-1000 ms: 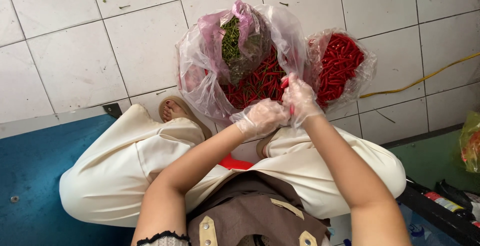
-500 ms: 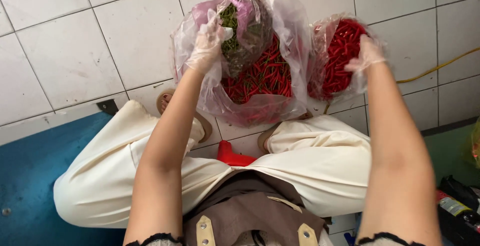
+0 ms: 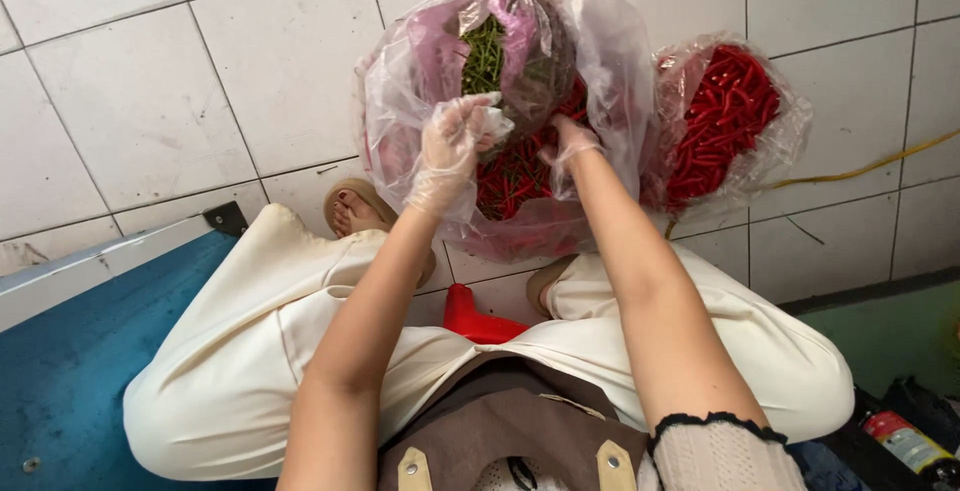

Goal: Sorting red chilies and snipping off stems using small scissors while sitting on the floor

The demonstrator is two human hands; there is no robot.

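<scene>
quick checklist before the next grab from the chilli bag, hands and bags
1. Left hand gloved: ok, thin clear glove on.
2. Right hand gloved: ok, and inside the big plastic bag.
3. Bag mouth open: ok, red chillies and green stems show.
4. Second bag of red chillies within reach: ok, just beside the big bag on the floor.
5. Chilli gripped: cannot tell.

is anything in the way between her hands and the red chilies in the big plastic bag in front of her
Nothing visible blocks them. The big plastic bag is open at the top and both gloved hands are already inside its mouth: the left hand beside the pile of green stems, the right hand down at the red chilies.
</scene>
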